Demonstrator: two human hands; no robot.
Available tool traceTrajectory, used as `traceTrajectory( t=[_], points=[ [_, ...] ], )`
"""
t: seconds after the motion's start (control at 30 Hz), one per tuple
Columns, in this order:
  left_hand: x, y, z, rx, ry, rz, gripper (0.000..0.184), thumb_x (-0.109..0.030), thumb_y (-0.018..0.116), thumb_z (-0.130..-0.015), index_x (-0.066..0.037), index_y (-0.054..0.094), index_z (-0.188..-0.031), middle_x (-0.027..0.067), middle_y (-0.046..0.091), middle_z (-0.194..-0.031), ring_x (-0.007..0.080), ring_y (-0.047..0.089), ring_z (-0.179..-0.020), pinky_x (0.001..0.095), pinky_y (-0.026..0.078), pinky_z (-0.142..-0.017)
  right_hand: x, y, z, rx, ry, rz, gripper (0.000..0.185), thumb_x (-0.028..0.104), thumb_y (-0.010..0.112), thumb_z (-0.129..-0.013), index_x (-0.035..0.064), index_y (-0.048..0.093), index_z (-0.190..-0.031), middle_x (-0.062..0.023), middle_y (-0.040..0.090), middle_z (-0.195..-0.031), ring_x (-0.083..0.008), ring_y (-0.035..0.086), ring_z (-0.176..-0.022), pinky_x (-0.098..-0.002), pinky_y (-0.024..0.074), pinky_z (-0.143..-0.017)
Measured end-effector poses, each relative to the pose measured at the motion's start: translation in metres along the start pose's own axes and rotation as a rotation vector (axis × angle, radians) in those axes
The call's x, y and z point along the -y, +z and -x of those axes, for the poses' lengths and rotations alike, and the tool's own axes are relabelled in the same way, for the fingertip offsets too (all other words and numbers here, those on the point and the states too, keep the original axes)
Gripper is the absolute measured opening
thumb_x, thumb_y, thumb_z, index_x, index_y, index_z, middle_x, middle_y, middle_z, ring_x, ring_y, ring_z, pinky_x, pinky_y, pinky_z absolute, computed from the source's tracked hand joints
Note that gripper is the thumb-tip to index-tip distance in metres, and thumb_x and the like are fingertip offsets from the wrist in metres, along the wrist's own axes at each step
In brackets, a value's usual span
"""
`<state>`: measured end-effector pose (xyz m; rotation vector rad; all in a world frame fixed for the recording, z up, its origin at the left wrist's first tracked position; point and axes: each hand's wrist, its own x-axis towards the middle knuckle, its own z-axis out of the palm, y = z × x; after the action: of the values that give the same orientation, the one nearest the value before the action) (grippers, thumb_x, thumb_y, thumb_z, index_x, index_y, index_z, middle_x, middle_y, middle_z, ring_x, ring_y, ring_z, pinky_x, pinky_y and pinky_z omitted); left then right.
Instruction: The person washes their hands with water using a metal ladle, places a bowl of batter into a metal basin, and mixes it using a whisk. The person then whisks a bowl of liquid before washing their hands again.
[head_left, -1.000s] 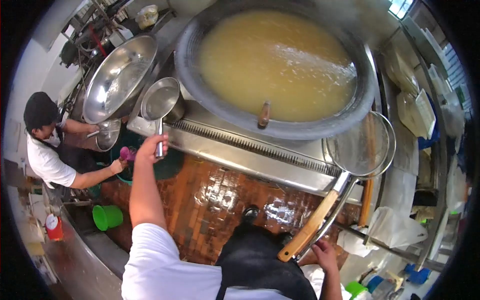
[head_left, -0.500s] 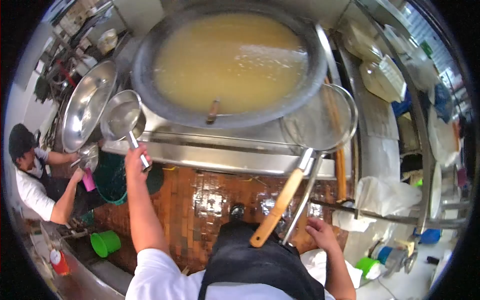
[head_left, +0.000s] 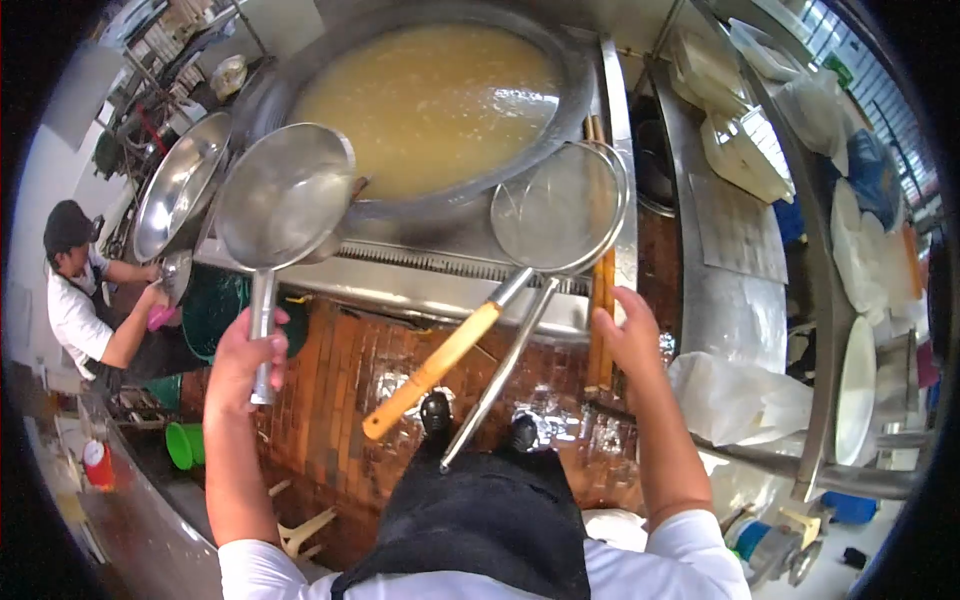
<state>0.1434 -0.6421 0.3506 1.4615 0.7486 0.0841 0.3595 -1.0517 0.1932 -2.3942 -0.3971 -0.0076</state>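
Note:
My left hand is wrapped around the metal handle of a large ladle. Its deep bowl is raised at the left, in front of the big round wok, which holds cloudy yellowish liquid. My right hand has thumb and forefinger apart, close to long wooden sticks at the stove's right side; whether it touches them I cannot tell. Near it lies a round mesh strainer. A wooden handle and a metal handle extend from it towards me.
A person works at the left beside a dark green tub. A large steel basin leans behind. The tiled floor looks wet. Metal shelving with plastic bins and a clear plastic bag stands at the right.
The ladle has come up and nearer in my left hand. My right hand has moved up and forward from beside my apron to the wooden sticks. My view has shifted to the right.

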Motion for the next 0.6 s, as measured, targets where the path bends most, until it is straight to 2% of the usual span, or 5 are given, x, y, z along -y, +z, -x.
traceTrajectory(
  t=[0.2, 0.27, 0.33, 0.37, 0.6],
  points=[
    [0.004, 0.103, 0.025, 0.146, -0.016, -0.129, 0.040, -0.006, 0.067, -0.072, 0.000, 0.049, -0.107, 0.0024, 0.052, -0.074, 0.0098, 0.051, -0.056, 0.0234, 0.044, -0.044, 0.005, 0.013, -0.002, 0.144, -0.043, 0.003, 0.047, 0.032, 0.065, -0.078, 0.0042, 0.059, -0.115, -0.0236, 0.052, -0.124, -0.0356, 0.048, -0.119, -0.0408, 0.0374, -0.101],
    [0.006, 0.128, 0.020, 0.232, -0.038, -0.155, 0.038, -0.006, 0.066, -0.073, 0.001, 0.049, -0.107, 0.0030, 0.052, -0.075, 0.0095, 0.051, -0.056, 0.0231, 0.044, -0.046, 0.009, 0.014, -0.007, 0.112, -0.114, -0.049, 0.045, 0.031, 0.065, -0.079, 0.0040, 0.059, -0.114, -0.0215, 0.055, -0.122, -0.0339, 0.052, -0.115, -0.0393, 0.0399, -0.099],
    [0.011, 0.153, 0.013, 0.231, 0.027, -0.225, 0.035, -0.006, 0.063, -0.073, -0.001, 0.049, -0.104, 0.0030, 0.049, -0.070, 0.0105, 0.049, -0.050, 0.0238, 0.041, -0.043, 0.028, -0.004, -0.016, 0.224, 0.064, -0.211, 0.044, 0.029, 0.064, -0.080, 0.0041, 0.059, -0.115, -0.0191, 0.058, -0.118, -0.0314, 0.056, -0.109, -0.0376, 0.0436, -0.093],
    [0.011, 0.164, 0.009, 0.231, 0.055, -0.261, 0.035, -0.006, 0.062, -0.073, 0.000, 0.049, -0.105, 0.0031, 0.049, -0.070, 0.0108, 0.049, -0.050, 0.0241, 0.041, -0.044, 0.025, 0.003, -0.022, 0.121, -0.017, -0.241, 0.040, 0.028, 0.062, -0.081, 0.0041, 0.060, -0.113, -0.0162, 0.063, -0.110, -0.0303, 0.060, -0.101, -0.0373, 0.0467, -0.087],
    [-0.005, 0.218, -0.014, 0.203, 0.220, -0.577, 0.038, -0.008, 0.063, -0.073, 0.007, 0.047, -0.105, 0.0052, 0.051, -0.070, 0.0108, 0.051, -0.050, 0.0269, 0.042, -0.046, 0.023, 0.009, -0.079, 0.019, -0.113, -0.163, 0.023, 0.018, 0.058, -0.079, 0.0046, 0.066, -0.096, -0.0177, 0.066, -0.093, -0.0345, 0.063, -0.088, -0.0398, 0.0497, -0.079]
  ],
)
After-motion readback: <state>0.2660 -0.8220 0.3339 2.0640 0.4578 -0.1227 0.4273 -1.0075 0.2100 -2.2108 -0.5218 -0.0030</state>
